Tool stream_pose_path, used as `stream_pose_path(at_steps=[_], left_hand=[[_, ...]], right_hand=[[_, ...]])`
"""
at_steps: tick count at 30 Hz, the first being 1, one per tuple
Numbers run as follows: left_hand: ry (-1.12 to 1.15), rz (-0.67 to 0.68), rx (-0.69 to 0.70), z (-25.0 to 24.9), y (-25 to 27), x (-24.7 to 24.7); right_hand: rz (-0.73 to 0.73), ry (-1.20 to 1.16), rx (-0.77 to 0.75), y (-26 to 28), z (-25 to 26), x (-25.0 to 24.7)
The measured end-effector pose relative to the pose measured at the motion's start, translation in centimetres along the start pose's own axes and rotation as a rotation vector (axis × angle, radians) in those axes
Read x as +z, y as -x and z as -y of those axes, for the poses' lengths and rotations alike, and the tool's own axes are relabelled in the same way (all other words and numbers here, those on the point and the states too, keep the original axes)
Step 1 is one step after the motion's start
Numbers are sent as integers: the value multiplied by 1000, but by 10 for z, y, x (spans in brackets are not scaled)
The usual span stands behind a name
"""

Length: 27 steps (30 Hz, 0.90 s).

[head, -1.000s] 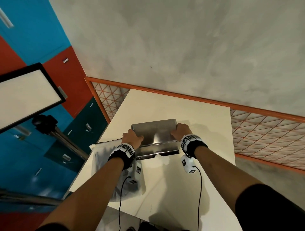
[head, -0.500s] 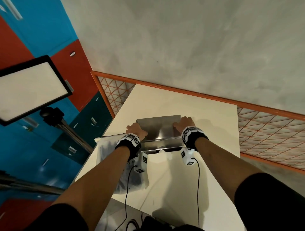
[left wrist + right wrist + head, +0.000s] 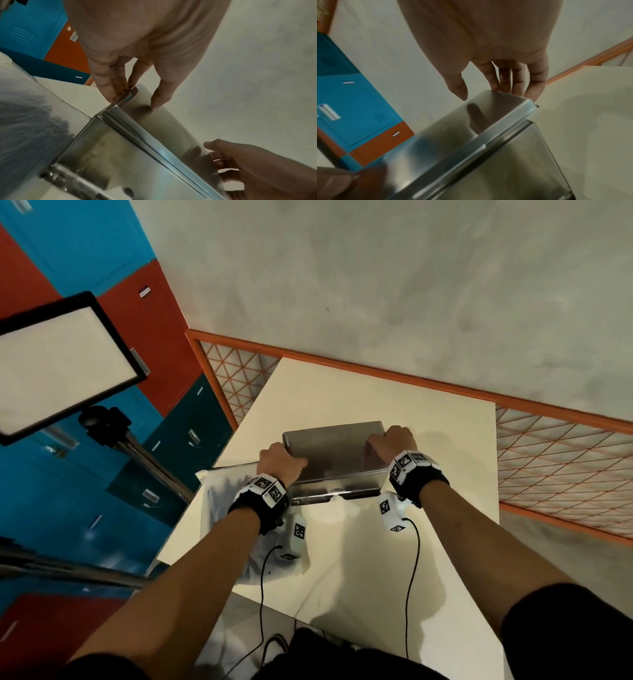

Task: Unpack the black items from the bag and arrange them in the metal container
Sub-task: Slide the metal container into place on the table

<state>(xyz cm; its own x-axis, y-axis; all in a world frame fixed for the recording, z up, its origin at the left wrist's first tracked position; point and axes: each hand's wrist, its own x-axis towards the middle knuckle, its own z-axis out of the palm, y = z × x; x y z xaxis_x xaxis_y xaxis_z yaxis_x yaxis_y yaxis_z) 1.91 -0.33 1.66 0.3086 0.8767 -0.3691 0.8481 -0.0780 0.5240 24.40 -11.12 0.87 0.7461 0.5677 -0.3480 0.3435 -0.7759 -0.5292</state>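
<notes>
A metal container [image 3: 339, 486] stands mid-table, covered by its flat metal lid [image 3: 334, 446]. My left hand [image 3: 281, 460] grips the lid's left end, and my right hand [image 3: 394, 440] grips the right end. In the left wrist view the fingers [image 3: 109, 86] curl under the lid [image 3: 163, 129] edge with the thumb on top. The right wrist view shows my right hand [image 3: 489, 94] pinching the lid [image 3: 453, 135] the same way. A clear plastic bag [image 3: 222, 491] with dark items inside lies left of the container, partly hidden under my left forearm.
The white table [image 3: 359, 395] has bare surface beyond and to the right of the container. An orange mesh fence [image 3: 565, 460] runs behind it. A light panel on a tripod [image 3: 65, 361] and blue and red lockers [image 3: 191, 419] stand to the left.
Both hands have slid a little farther along the lid's ends, away from me. The container and bag have stayed where they were.
</notes>
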Motion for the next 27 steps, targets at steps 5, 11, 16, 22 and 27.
stream_pose_path(at_steps=[5, 11, 16, 22, 27], left_hand=[[84, 13, 53, -6, 44, 0], [158, 162, 93, -10, 82, 37], [-64, 288, 163, -4, 95, 86], [-213, 444, 113, 8, 116, 140], [-269, 576, 44, 14, 131, 167]], right_hand=[[-73, 18, -21, 31, -49, -12], [-102, 32, 74, 68, -126, -20], [-85, 31, 210, 96, -179, -9], [20, 54, 347, 114, -229, 19], [86, 44, 440, 130, -256, 39]])
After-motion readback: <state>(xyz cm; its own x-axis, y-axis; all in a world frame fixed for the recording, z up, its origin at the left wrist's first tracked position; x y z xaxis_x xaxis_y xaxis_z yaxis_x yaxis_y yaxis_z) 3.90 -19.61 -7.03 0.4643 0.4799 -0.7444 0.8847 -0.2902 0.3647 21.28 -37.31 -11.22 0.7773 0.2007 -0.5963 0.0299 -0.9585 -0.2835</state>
